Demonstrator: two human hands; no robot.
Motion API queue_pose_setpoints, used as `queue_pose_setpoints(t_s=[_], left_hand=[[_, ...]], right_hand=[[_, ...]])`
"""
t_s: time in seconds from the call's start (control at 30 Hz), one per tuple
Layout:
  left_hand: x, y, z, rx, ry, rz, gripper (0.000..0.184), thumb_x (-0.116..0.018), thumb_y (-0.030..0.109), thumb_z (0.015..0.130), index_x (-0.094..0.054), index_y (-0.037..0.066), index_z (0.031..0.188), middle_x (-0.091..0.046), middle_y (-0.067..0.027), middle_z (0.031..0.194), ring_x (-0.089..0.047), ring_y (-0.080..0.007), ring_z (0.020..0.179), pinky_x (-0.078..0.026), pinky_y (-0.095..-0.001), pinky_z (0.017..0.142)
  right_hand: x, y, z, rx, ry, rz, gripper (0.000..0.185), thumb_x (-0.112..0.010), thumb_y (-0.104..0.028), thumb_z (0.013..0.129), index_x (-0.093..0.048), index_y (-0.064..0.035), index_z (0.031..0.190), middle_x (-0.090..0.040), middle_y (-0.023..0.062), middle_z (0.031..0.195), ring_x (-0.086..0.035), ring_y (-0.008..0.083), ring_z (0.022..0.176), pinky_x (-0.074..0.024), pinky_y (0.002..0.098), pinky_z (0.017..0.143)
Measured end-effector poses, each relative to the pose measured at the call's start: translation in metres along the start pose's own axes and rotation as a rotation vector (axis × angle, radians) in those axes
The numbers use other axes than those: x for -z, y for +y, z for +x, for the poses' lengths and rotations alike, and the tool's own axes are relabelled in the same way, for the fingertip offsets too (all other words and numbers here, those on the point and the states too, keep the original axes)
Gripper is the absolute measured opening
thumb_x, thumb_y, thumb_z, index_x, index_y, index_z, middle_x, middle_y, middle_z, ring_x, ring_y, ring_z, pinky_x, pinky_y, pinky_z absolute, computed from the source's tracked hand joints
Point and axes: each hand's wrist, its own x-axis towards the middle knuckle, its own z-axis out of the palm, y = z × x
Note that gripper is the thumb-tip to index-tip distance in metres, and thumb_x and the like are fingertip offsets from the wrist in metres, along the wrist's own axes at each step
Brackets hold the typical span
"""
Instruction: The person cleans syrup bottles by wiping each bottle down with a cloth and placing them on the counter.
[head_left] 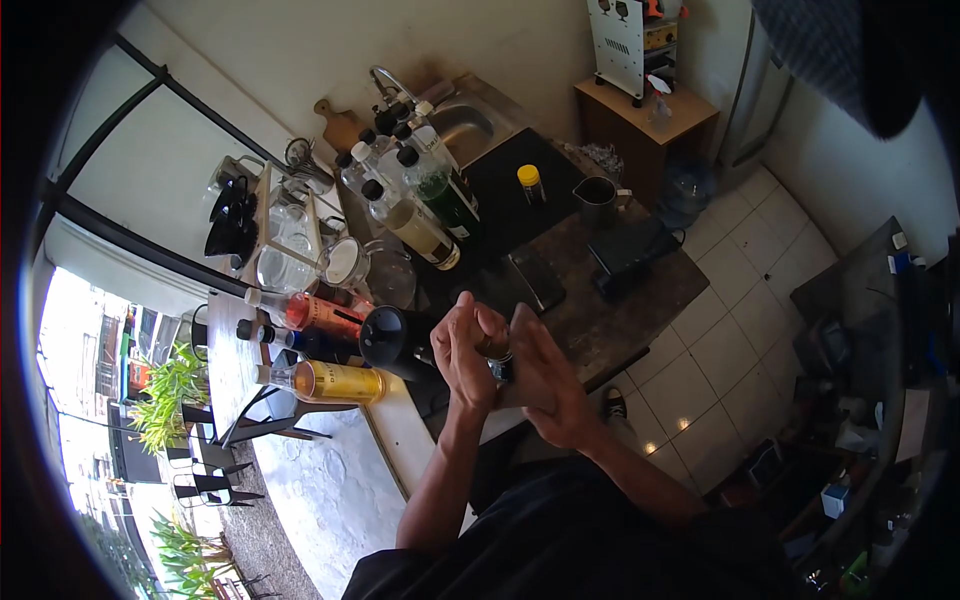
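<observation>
While right hand (pixel 548 378) is pressing fingers together (left hand (pixel 463 352), can't tell), a knuckle bump's risking toppling that round black canister (pixel 385 337).

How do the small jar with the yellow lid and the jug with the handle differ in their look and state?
The jar is closed by a bright yellow lid, while the jug is open at the top. The jug is wider than the jar. The jug has a spout and a handle; the jar shows neither. Both stand upright on the counter.
</observation>
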Motion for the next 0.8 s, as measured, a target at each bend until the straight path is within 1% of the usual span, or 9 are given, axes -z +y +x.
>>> queue_pose_setpoints(t_s=[0.07, 0.27, 0.37, 0.47, 0.53, 0.57, 0.67, 0.77, 0.8], left_hand=[[0.001, 0.003, 0.004, 0.003, -0.085, 0.018, 0.046, -0.042, 0.030, 0.101, -0.049, 0.003, 0.065, -0.052, -0.0067, 0.061, -0.047, -0.0128, 0.056, -0.040, -0.0260, 0.058], [0.012, -0.005, 0.013, 0.105, -0.130, -0.127, 0.043, -0.040, 0.030, 0.097, -0.048, 0.002, 0.065, -0.050, -0.0076, 0.058, -0.046, -0.0124, 0.054, -0.038, -0.0255, 0.054], [0.006, -0.005, 0.013, 0.051, -0.081, -0.068, 0.045, -0.039, 0.029, 0.098, -0.048, 0.002, 0.064, -0.051, -0.0080, 0.056, -0.046, -0.0126, 0.051, -0.037, -0.0254, 0.051], [0.000, -0.004, 0.011, -0.021, -0.037, -0.033, 0.044, -0.043, 0.027, 0.098, -0.049, 0.004, 0.062, -0.051, -0.0073, 0.054, -0.044, -0.0109, 0.048, -0.034, -0.0239, 0.048], [0.000, -0.006, 0.009, -0.016, -0.024, 0.001, 0.042, -0.047, 0.026, 0.098, -0.049, 0.004, 0.061, -0.051, -0.0064, 0.053, -0.043, -0.0097, 0.047, -0.033, -0.0231, 0.047], [-0.001, -0.007, 0.012, -0.029, -0.021, 0.028, 0.042, -0.051, 0.024, 0.097, -0.049, 0.005, 0.060, -0.051, -0.0055, 0.053, -0.043, -0.0086, 0.046, -0.032, -0.0223, 0.045], [-0.004, -0.005, 0.010, -0.029, 0.004, 0.021, 0.039, -0.057, 0.021, 0.096, -0.049, 0.006, 0.060, -0.051, -0.0041, 0.052, -0.043, -0.0071, 0.045, -0.031, -0.0214, 0.044], [-0.007, -0.002, 0.009, -0.031, 0.019, 0.051, 0.040, -0.056, 0.021, 0.097, -0.049, 0.006, 0.060, -0.051, -0.0036, 0.052, -0.044, -0.0073, 0.046, -0.031, -0.0214, 0.044], [-0.006, -0.003, 0.010, -0.025, 0.020, 0.052, 0.040, -0.056, 0.021, 0.097, -0.049, 0.006, 0.060, -0.051, -0.0036, 0.052, -0.044, -0.0073, 0.046, -0.031, -0.0214, 0.044]], right_hand=[[0.002, 0.001, 0.012, 0.082, -0.027, -0.139, 0.075, -0.061, -0.018, 0.082, -0.029, 0.0032, 0.147, -0.032, 0.0233, 0.151, -0.027, 0.0436, 0.142, -0.0221, 0.0455, 0.117], [-0.011, 0.036, 0.008, 0.023, 0.005, 0.037, 0.082, -0.067, -0.026, 0.076, -0.034, 0.0013, 0.146, -0.029, 0.0276, 0.151, -0.025, 0.0448, 0.142, -0.0231, 0.0501, 0.115], [-0.010, 0.045, -0.001, 0.264, -0.023, -0.386, 0.075, -0.067, -0.019, 0.079, -0.036, 0.0016, 0.144, -0.030, 0.0292, 0.149, -0.034, 0.0446, 0.137, -0.0284, 0.0497, 0.112], [-0.023, 0.050, -0.024, 0.077, -0.092, -0.504, 0.074, -0.064, -0.011, 0.083, -0.028, 0.0040, 0.146, -0.029, 0.0303, 0.148, -0.040, 0.0434, 0.132, -0.0301, 0.0490, 0.111], [-0.043, 0.046, -0.034, -0.218, 0.195, 0.124, 0.077, -0.061, -0.006, 0.085, -0.018, 0.0068, 0.148, -0.026, 0.0303, 0.150, -0.038, 0.0429, 0.132, -0.0241, 0.0482, 0.113], [-0.047, 0.044, -0.037, -0.217, 0.195, 0.120, 0.077, -0.061, -0.006, 0.085, -0.018, 0.0068, 0.148, -0.026, 0.0303, 0.150, -0.038, 0.0429, 0.132, -0.0241, 0.0482, 0.113], [-0.051, 0.023, -0.033, -0.254, 0.277, 0.410, 0.078, -0.057, -0.005, 0.088, -0.010, 0.0080, 0.149, -0.015, 0.0306, 0.154, -0.026, 0.0431, 0.140, -0.0161, 0.0484, 0.115], [-0.044, -0.002, -0.012, -0.020, 0.258, 0.001, 0.077, -0.057, -0.009, 0.091, -0.009, 0.0093, 0.149, -0.005, 0.0337, 0.155, -0.010, 0.0452, 0.146, -0.0121, 0.0478, 0.116], [-0.046, 0.002, -0.009, -0.027, 0.258, 0.001, 0.077, -0.057, -0.009, 0.091, -0.009, 0.0093, 0.149, -0.005, 0.0337, 0.155, -0.010, 0.0452, 0.146, -0.0121, 0.0478, 0.116]])
